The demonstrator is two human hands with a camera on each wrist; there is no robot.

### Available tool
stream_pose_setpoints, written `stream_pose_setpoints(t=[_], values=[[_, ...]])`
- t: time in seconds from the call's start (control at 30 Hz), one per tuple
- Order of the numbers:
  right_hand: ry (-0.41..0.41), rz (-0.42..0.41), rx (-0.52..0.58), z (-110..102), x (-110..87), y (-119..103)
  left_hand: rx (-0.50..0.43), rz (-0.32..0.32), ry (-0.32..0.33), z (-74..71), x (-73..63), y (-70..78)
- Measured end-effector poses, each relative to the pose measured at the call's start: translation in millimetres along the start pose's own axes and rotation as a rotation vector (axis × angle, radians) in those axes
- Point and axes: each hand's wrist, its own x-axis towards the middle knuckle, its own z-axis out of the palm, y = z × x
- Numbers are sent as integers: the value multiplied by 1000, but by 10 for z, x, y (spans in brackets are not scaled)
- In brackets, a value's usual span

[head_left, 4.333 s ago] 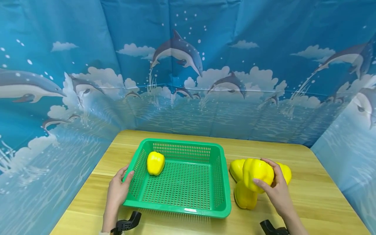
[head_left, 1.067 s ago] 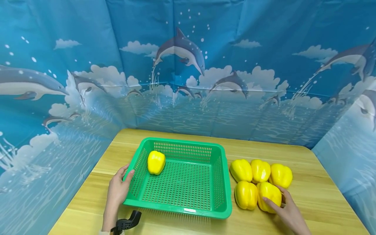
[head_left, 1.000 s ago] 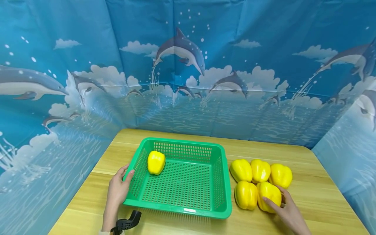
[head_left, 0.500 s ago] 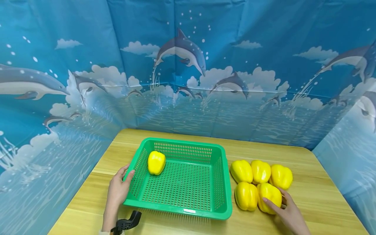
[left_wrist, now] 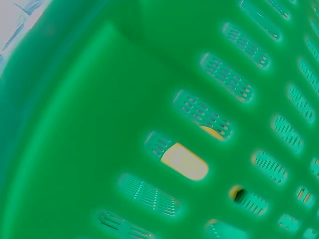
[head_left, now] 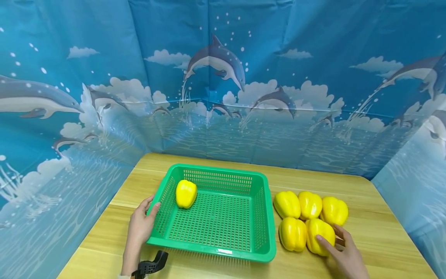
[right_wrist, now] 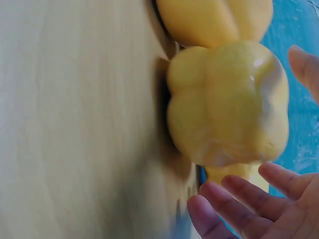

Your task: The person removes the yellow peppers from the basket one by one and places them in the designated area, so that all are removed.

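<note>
My left hand (head_left: 141, 224) holds the left side of a green plastic basket (head_left: 195, 248), thumb over its rim. A single yellow bell pepper (head_left: 186, 193) sits inside, near the basket's left wall. To the right, several more stand on the table in two rows. At the near right of that group is a bell pepper (head_left: 320, 237) beside which my right hand (head_left: 348, 257) is spread. In the right wrist view, the fingers (right_wrist: 249, 199) and thumb are extended, with a gap around this bell pepper (right_wrist: 229, 104). The left wrist view shows mostly the basket's slotted wall (left_wrist: 99, 124).
Other bell peppers, such as the near left one (head_left: 292, 234) and the far right one (head_left: 334, 210), stand close together right of the basket. The wooden table (head_left: 379, 232) ends at a blue dolphin-print curtain (head_left: 223, 128) behind and on both sides.
Over four seconds ago my right hand held a bell pepper above the others; it now stands in the near row. The right hand has just drawn slightly away. My left hand stays on the basket.
</note>
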Motion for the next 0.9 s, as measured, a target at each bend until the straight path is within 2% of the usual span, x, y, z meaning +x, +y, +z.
stream_pose_setpoints(t=[0.17, 0.23, 0.4, 0.57, 0.7, 0.9], values=[[74, -45, 73, -85, -61, 9, -2, 0, 0, 2, 6, -8], [147, -67, 85, -105, -88, -2, 0, 0, -2, 0, 6, -11], [390, -164, 99, -87, -120, -95, 1, 1, -10, -2, 9, -8], [527, -309, 137, -32, -128, -295, 3, 0, -11, -7, 20, 9], [554, -447, 149, -3, -115, -485, 13, -2, -10, -9, 15, 22], [470, -662, 87, 52, -62, -753, 21, -7, -14, -11, -14, 28]])
